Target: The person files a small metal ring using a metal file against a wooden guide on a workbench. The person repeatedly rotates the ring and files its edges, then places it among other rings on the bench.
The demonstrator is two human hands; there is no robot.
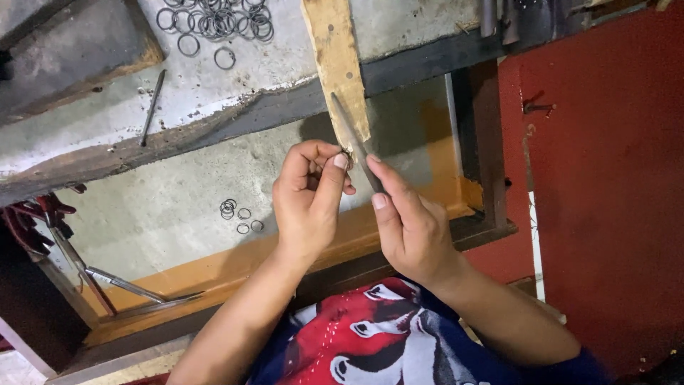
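Two hands meet at the tip of the wooden peg (340, 68). Your left hand (308, 203) is closed, pinching a small metal ring (347, 154) against the wood; keep it braced there. Your right hand (413, 228) is wrapped round a slim file (356, 142). Its long axis runs from your right palm up and leftward, tip pointing away from you along the peg. Keep strokes along that line.

grey workbench (178, 199) carries small metal rings (239, 214); upper ledge (214, 85) holds ring pile (217, 18), thin rod (152, 107)
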